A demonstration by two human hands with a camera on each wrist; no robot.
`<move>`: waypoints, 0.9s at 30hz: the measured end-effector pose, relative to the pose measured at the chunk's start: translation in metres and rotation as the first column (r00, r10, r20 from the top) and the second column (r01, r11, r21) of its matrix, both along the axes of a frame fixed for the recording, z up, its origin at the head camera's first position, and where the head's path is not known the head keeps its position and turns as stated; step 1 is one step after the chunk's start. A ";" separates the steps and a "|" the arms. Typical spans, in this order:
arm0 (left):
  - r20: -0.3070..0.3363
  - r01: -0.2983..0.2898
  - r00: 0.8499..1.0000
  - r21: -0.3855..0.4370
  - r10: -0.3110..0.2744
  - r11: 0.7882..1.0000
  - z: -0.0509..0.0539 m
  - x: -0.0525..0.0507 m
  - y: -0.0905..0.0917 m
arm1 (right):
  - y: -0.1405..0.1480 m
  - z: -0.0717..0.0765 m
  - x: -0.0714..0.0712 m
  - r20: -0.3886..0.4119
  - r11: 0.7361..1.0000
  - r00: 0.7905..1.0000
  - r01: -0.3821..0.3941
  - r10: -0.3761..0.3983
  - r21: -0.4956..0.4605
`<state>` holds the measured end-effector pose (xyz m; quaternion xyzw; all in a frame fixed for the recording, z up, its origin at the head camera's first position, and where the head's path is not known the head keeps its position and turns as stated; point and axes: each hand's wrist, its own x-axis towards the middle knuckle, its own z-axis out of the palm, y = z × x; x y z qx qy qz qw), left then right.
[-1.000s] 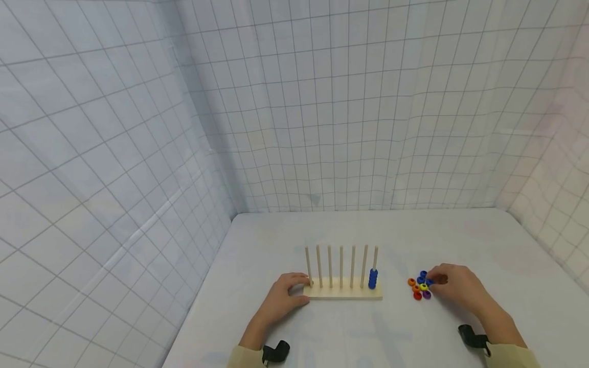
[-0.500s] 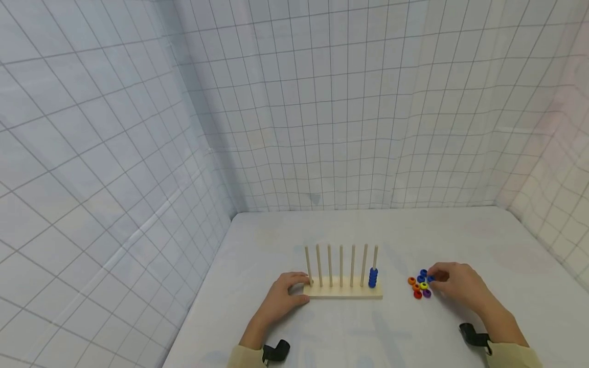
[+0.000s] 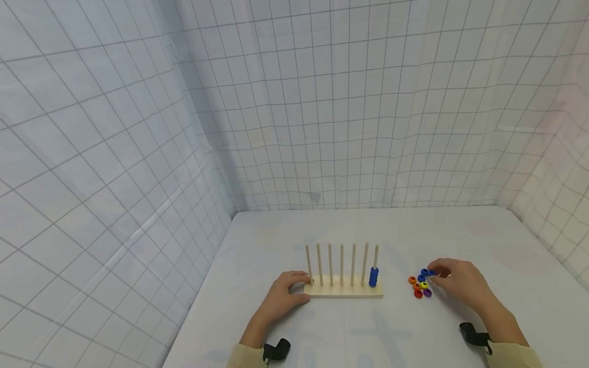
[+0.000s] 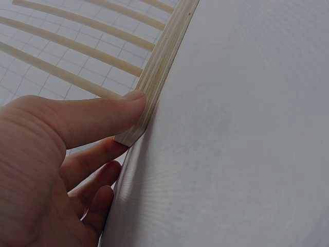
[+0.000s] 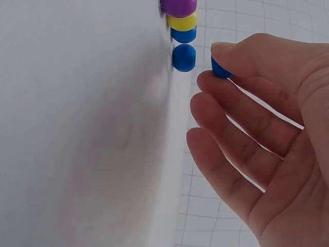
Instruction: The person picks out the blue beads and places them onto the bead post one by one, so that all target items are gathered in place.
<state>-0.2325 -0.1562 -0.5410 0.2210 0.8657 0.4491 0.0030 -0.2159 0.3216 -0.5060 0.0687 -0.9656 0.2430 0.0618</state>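
My left hand (image 3: 281, 298) grips the left end of a pale wooden base (image 3: 342, 292) with a row of upright pegs. In the left wrist view its thumb presses on the edge of the base (image 4: 163, 62), fingers behind. Blue beads (image 3: 373, 277) are stacked on the rightmost peg; the other pegs are bare. To the right, my right hand (image 3: 461, 282) pinches a blue bead (image 5: 221, 68) between thumb and fingers, just off the surface in the right wrist view. Beside it lie loose beads: blue (image 5: 184, 57), yellow (image 3: 424, 285), purple (image 3: 427, 293), red (image 3: 418, 294) and orange (image 3: 412, 280).
A white tabletop (image 3: 340, 332) carries the board and beads. White grid-patterned sheets (image 3: 331, 128) stand behind it and at both sides. Black wrist mounts (image 3: 277, 349) sit at both sleeves.
My right hand has shifted slightly up, and the blue bead at its fingertips has lifted from among the loose beads. My left hand keeps its grip on the base.
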 end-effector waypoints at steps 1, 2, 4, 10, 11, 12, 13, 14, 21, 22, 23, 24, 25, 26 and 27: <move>0.002 0.000 1.000 0.000 0.000 1.000 0.000 0.000 0.000 | 0.000 0.000 0.000 -0.006 1.000 1.000 0.001 -0.001 -0.002; 0.004 0.001 1.000 0.002 -0.001 1.000 0.000 0.000 0.001 | 0.000 -0.001 0.001 -0.011 1.000 1.000 0.002 -0.002 -0.007; 0.010 0.002 1.000 0.002 -0.002 1.000 0.000 0.001 0.001 | 0.000 -0.002 0.002 -0.019 1.000 1.000 0.006 -0.006 -0.013; -0.007 -0.001 1.000 -0.018 0.000 1.000 0.000 0.002 -0.001 | -0.003 0.000 0.004 -0.082 0.999 0.997 0.008 -0.011 -0.042; -0.012 -0.001 1.000 -0.022 0.000 1.000 0.000 0.002 -0.001 | -0.003 0.001 0.004 -0.094 0.999 0.996 0.006 -0.011 -0.047; -0.018 0.000 1.000 -0.025 -0.001 1.000 0.000 0.002 -0.001 | -0.003 0.002 0.004 -0.102 0.999 0.995 0.006 -0.011 -0.051; -0.021 0.000 1.000 -0.028 -0.001 1.000 0.000 0.001 -0.002 | -0.004 0.002 0.004 -0.109 0.999 0.994 0.006 -0.012 -0.054; -0.023 0.001 1.000 -0.029 -0.002 1.000 0.000 0.001 -0.002 | -0.004 0.003 0.004 -0.115 0.998 0.993 0.006 -0.012 -0.055; -0.002 -0.007 1.000 -0.017 0.007 1.000 -0.001 0.002 -0.001 | -0.007 0.004 0.002 -0.133 0.998 0.991 -0.015 0.007 -0.056; -0.001 -0.008 1.000 -0.015 0.008 1.000 -0.001 0.001 -0.001 | -0.008 0.004 0.001 -0.132 0.998 0.991 -0.019 0.012 -0.057; -0.001 -0.008 1.000 -0.015 0.008 1.000 -0.001 0.001 -0.001 | -0.009 0.003 0.000 -0.132 0.998 0.991 -0.023 0.015 -0.057; -0.004 -0.008 1.000 -0.015 0.007 1.000 0.000 0.001 -0.001 | -0.009 0.002 -0.001 -0.131 0.998 0.991 -0.024 0.016 -0.060; -0.010 -0.006 1.000 -0.015 0.005 1.000 0.000 0.000 -0.001 | -0.010 0.001 -0.002 -0.130 0.998 0.991 -0.023 0.015 -0.062; -0.012 -0.003 1.000 -0.014 0.003 1.000 0.000 0.000 0.000 | -0.011 0.000 -0.003 -0.129 0.998 0.992 -0.023 0.015 -0.064; -0.012 0.000 1.000 -0.014 0.000 1.000 0.000 -0.001 0.000 | -0.012 -0.001 -0.003 -0.126 0.998 0.992 -0.021 0.012 -0.064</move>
